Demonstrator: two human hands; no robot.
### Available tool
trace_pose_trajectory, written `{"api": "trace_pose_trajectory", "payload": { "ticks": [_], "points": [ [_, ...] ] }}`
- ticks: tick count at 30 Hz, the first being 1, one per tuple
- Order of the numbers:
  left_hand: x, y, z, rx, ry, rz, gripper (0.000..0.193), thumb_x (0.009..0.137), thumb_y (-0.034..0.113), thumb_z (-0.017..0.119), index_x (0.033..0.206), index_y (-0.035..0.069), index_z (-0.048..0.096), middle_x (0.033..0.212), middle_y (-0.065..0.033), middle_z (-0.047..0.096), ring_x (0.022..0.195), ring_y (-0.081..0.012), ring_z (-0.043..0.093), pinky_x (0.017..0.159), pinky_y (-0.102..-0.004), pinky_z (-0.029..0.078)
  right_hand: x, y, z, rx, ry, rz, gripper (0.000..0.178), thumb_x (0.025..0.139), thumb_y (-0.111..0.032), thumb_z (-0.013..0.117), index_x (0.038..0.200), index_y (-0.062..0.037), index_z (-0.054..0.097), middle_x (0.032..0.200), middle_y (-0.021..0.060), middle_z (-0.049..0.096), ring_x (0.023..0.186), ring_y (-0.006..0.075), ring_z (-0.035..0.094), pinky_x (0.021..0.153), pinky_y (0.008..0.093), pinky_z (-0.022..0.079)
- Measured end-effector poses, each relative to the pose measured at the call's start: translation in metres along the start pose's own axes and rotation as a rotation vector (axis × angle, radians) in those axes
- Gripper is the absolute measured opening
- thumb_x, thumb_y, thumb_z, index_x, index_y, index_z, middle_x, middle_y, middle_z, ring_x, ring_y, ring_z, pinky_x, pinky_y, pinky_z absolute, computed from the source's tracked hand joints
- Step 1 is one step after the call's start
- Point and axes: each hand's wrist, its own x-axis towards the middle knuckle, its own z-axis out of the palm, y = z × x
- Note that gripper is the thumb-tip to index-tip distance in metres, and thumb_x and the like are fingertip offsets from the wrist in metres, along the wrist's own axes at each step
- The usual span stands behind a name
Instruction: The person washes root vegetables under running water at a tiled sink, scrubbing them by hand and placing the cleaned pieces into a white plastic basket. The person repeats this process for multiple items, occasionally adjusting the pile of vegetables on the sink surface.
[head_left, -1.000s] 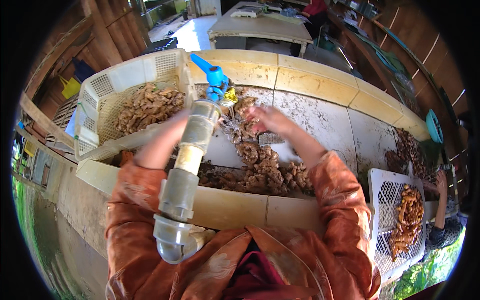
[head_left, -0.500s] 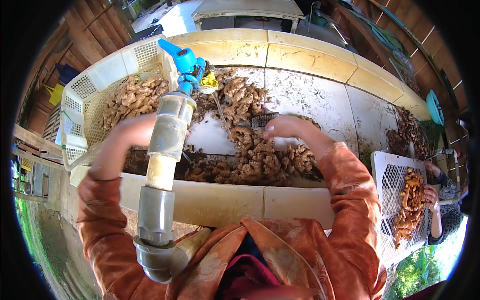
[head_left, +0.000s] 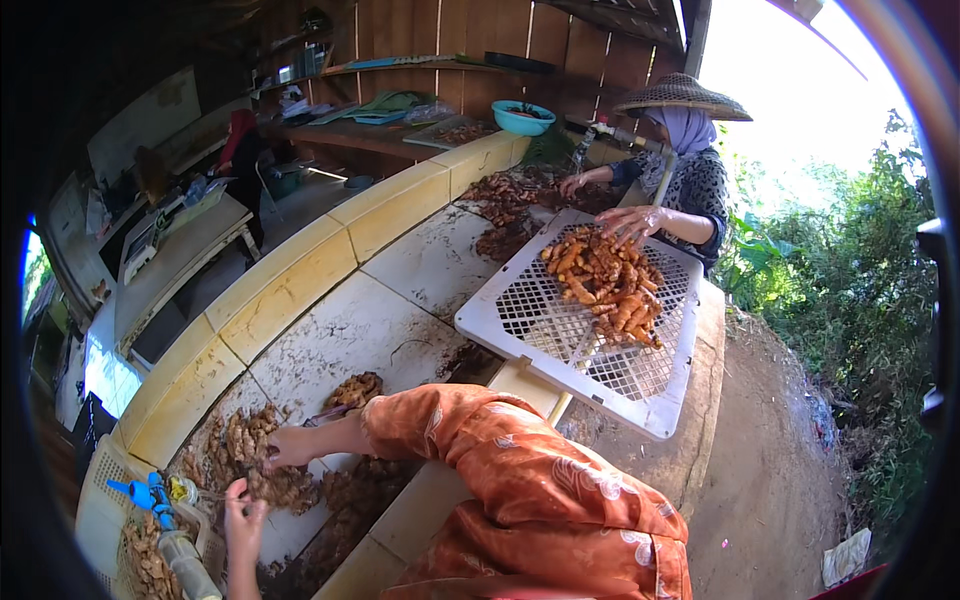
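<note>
Head view: got muddy ginger rhizomes (head_left: pixel 243 440) heaped on the tiled tabletop (head_left: pixel 340 320), right by the right hand (head_left: pixel 290 447), just beyond the left hand (head_left: pixel 243 522). Can't read one long axis. Looks like bent fingers on both; can't tell if pinching.

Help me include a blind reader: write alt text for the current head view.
A person's right hand touches a heap of brown roots in a tiled trough, with the left hand close by, near a blue tap. Beyond, someone in a woven hat has one hand at a white tray of orange-brown roots.
</note>
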Motion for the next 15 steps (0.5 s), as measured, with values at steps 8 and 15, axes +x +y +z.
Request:
{"api": "trace_pose_trajectory", "payload": {
  "ticks": [8, 15],
  "points": [
    [-0.024, 0.009, 0.029, 0.571, -0.178, 0.245, 0.058, 0.06, 0.011, 0.078, 0.112, 0.007, 0.052, 0.134, -0.0166, 0.034, 0.117, -0.0372, 0.039, 0.098, -0.0412, 0.035, -0.065, 0.029, 0.027, 0.007, -0.209, 0.025, 0.092, 0.065, -0.054, 0.067, 0.123, 0.0093, 0.036, 0.103, 0.0257, 0.058, 0.102, 0.034, 0.055, 0.084, 0.0422, 0.044],
    [-0.039, 0.037, 0.045, 0.645, -0.623, 0.779, 0.054, 0.069, 0.019, 0.069, 0.12, 0.017, 0.051, 0.127, -0.0133, 0.039, 0.116, -0.0305, 0.042, 0.093, -0.0404, 0.039, -0.071, -0.014, -0.024, -0.365, -0.495, -0.053, 0.082, 0.062, -0.054, 0.069, 0.111, 0.0073, 0.047, 0.115, 0.0261, 0.049, 0.108, 0.0365, 0.049, 0.088, 0.041, 0.042]
  ]
}}
